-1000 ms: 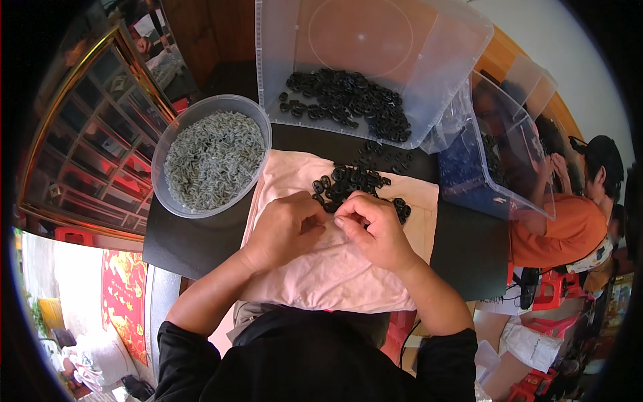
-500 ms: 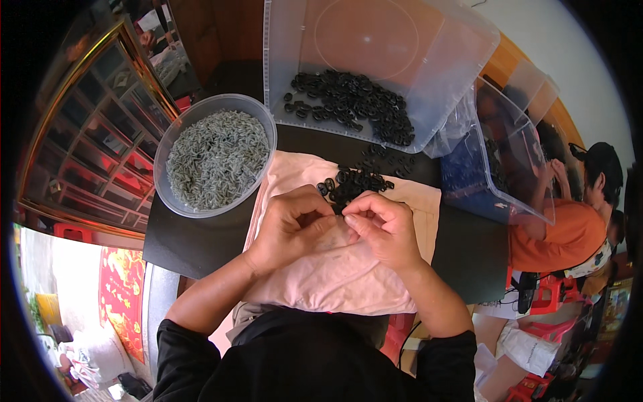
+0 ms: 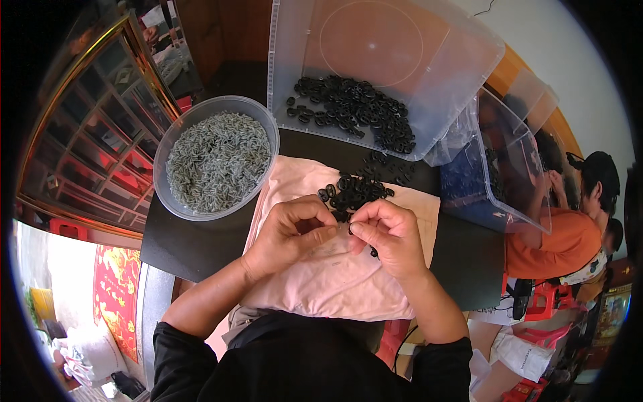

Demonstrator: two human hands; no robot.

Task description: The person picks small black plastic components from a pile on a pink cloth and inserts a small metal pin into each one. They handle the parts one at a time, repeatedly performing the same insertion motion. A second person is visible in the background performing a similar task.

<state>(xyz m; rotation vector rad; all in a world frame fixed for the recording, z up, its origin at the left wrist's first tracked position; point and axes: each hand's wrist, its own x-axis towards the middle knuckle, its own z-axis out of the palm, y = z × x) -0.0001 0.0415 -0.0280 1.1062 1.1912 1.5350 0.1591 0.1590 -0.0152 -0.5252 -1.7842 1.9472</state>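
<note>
The right hand (image 3: 395, 242) pinches a small dark piece (image 3: 350, 229) at three o'clock from the left hand (image 3: 284, 234), whose grip I cannot tell; like the black loops (image 3: 355, 193) at its twelve o'clock, the piece should handle light and stiff, best taken by the edges.

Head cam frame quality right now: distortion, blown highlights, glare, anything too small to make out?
Head view overall: strong fisheye, black corners, table edge bowed; head view, lower left: bright area beside the red banner washed out to white; head view, top: small glint on the clear bin; head view, centre: dark piece at the fingertips of the right hand too small to identify.
</note>
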